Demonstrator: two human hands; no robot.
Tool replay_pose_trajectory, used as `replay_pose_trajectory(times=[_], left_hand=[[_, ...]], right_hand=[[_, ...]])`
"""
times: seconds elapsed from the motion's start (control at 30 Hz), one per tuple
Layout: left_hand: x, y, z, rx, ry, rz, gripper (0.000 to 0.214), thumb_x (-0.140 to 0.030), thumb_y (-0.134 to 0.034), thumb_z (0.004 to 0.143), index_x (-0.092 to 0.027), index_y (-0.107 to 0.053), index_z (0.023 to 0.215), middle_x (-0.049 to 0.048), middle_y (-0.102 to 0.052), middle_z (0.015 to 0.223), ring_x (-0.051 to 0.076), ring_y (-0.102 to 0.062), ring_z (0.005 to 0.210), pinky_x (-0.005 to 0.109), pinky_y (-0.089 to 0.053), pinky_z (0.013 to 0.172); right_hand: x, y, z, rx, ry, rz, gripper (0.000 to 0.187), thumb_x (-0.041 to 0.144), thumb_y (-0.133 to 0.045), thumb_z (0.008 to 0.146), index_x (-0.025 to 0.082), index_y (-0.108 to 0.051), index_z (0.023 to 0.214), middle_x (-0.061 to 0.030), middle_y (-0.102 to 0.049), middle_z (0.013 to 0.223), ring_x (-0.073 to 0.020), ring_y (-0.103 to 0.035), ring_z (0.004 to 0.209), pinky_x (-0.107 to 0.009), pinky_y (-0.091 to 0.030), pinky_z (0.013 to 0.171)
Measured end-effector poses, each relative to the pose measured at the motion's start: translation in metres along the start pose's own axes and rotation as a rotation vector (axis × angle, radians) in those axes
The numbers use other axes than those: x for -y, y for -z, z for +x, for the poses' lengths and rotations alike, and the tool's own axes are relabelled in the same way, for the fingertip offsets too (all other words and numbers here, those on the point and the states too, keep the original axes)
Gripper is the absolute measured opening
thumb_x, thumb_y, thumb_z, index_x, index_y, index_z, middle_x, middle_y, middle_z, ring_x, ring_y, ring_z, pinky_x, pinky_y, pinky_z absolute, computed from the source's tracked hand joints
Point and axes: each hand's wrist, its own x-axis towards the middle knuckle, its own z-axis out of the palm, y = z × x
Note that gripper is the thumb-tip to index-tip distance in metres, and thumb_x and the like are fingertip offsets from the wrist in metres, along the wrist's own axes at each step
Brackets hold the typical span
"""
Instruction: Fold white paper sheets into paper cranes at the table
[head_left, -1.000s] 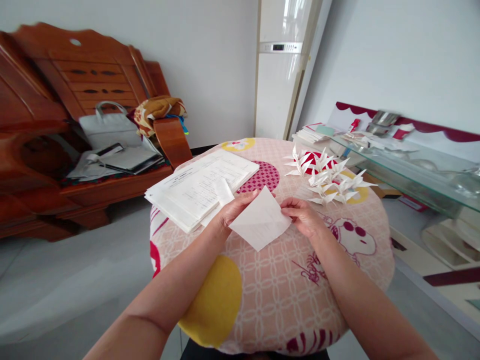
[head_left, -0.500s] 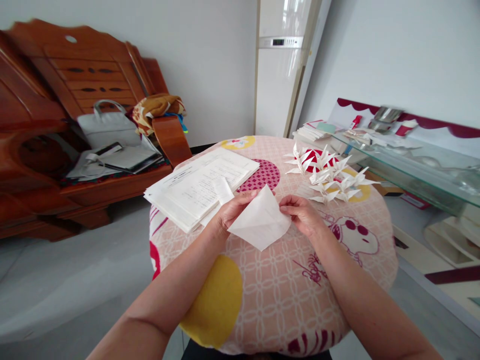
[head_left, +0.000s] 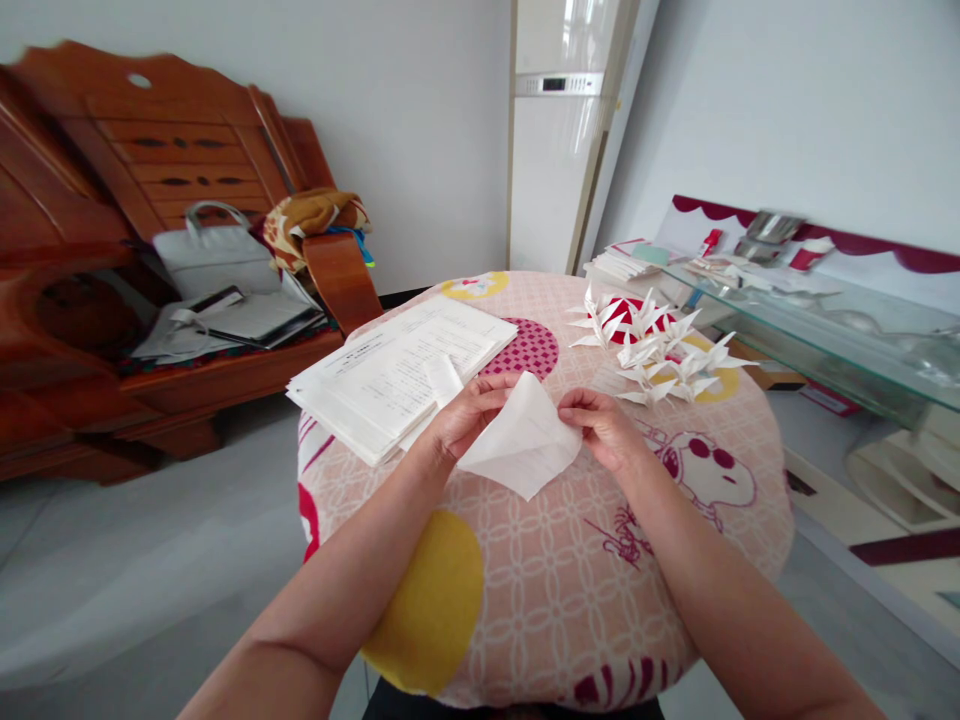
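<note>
A white sheet of paper (head_left: 529, 445), roughly diamond-shaped with faint creases, is held up above the table between both hands. My left hand (head_left: 474, 412) grips its left side, with the fingers partly behind the sheet. On the other side, my right hand (head_left: 596, 425) pinches the right edge between thumb and fingers. The sheet bends slightly, and its lower corner hangs free toward me. Just behind my left hand lies a small white paper strip (head_left: 442, 378), resting on a stack of printed papers (head_left: 390, 370). Several folded white paper cranes (head_left: 652, 345) stand beyond my right hand.
A padded, patterned cloth covers the round table (head_left: 547, 590). To the right is a glass-topped stand (head_left: 840, 330) with assorted items on it. At left, a wooden bench (head_left: 187, 150) carries a grey bag (head_left: 214, 255). A tall white cabinet unit (head_left: 555, 170) stands behind.
The paper now curves more, and its top corner has tilted slightly left. My left fingers have shifted a little upward along its left edge. My right hand has hardly moved.
</note>
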Motion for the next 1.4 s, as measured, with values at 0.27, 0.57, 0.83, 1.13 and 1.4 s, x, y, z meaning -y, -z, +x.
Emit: replay_pose_trajectory(times=[0.27,0.57,0.83,1.13,1.4], left_hand=[[-0.015,0.006,-0.01,-0.138,-0.073,0.349,0.032,-0.026,-0.082,0.064,-0.013,-0.075,0.093,0.004,-0.073,0.075,0.013,-0.064,0.06,0.02,-0.047,0.056],[-0.036,-0.025,-0.02,-0.296,-0.338,0.852,0.014,-0.027,-0.07,0.072,-0.013,-0.071,0.071,0.0012,-0.066,0.061,0.01,-0.054,0.051,0.019,-0.038,0.047],[-0.042,-0.086,-0.02,-0.337,-0.746,1.507,0.014,-0.017,-0.059,0.077,-0.015,-0.07,0.069,0.002,-0.064,0.06,0.011,-0.052,0.056,0.024,-0.037,0.056],[-0.009,-0.077,-0.001,-0.336,-0.816,1.737,0.021,-0.02,-0.052,0.088,-0.017,-0.071,0.082,0.0066,-0.071,0.078,0.015,-0.059,0.067,0.027,-0.037,0.062],[-0.002,-0.073,0.003,-0.342,-0.877,1.841,0.021,-0.018,-0.05,0.088,-0.018,-0.07,0.082,0.006,-0.071,0.077,0.016,-0.062,0.07,0.027,-0.039,0.062]], right_hand=[[-0.003,-0.003,-0.002,-0.078,0.108,-0.069,0.021,0.02,-0.085,0.05,0.02,-0.071,0.065,0.0035,-0.064,0.063,-0.0107,-0.051,0.059,-0.026,-0.036,0.058],[-0.001,-0.011,-0.013,0.084,0.391,-0.476,0.018,0.026,-0.079,0.069,0.023,-0.077,0.087,-0.0037,-0.074,0.089,-0.021,-0.065,0.085,-0.037,-0.05,0.081],[0.01,-0.027,-0.04,0.07,0.81,-0.558,0.034,0.03,-0.056,0.095,0.029,-0.064,0.129,-0.0077,-0.063,0.13,-0.0211,-0.064,0.106,-0.036,-0.054,0.085],[0.009,-0.023,-0.038,-0.003,0.805,-0.61,0.049,0.027,-0.066,0.087,0.027,-0.058,0.136,-0.0095,-0.064,0.131,-0.0241,-0.063,0.11,-0.036,-0.059,0.082],[-0.003,-0.022,-0.029,-0.158,0.942,-0.794,0.048,0.01,-0.049,0.089,0.024,-0.061,0.133,-0.0105,-0.07,0.124,-0.0255,-0.066,0.112,-0.043,-0.054,0.096]])
